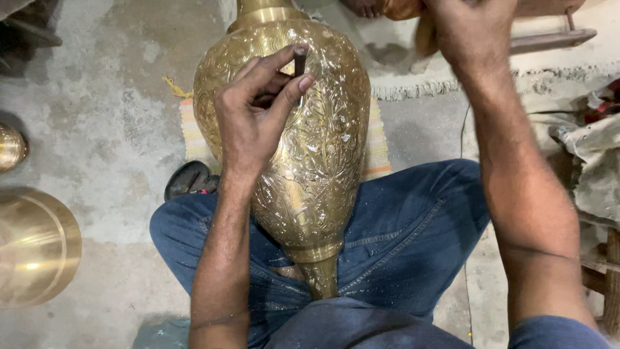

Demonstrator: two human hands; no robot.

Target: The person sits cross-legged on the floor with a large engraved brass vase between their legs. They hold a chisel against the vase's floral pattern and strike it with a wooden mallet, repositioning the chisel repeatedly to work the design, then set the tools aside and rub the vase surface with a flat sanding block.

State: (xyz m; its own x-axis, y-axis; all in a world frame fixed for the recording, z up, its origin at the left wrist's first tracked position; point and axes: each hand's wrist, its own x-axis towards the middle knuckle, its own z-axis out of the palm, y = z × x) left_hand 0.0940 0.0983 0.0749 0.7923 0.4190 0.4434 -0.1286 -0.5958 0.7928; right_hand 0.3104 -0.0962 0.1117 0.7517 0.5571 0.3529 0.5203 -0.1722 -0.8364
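Brass dominates: a large engraved vase (310, 148) lies tilted across your lap, its narrow end pointing down between your thighs and its wide shoulder reaching up toward the top edge. Floral relief covers the whole belly. Your jeans (400, 239) carry a scatter of fine glinting specks. The concrete floor (110, 84) beneath is stained and patchy, with a striped mat (378, 152) under the vase. At the left edge sits a wide brass dish (35, 245), with a smaller brass piece (10, 147) just above it.

Your right hand (475, 29) is raised at the top of the frame, beyond the vase's shoulder; it is blurred and partly cut off, so you cannot be told whether its fingers are closed or what they grip. A wooden piece (549, 39) lies near it.

Your left hand (255, 113) rests against the upper belly of the vase. Its thumb and forefinger are pinched tight on a small dark punch (300, 64), held upright with its lower end toward the brass; the remaining fingers curl inward beside it. A dark sandal (187, 179) lies just left of your knee.
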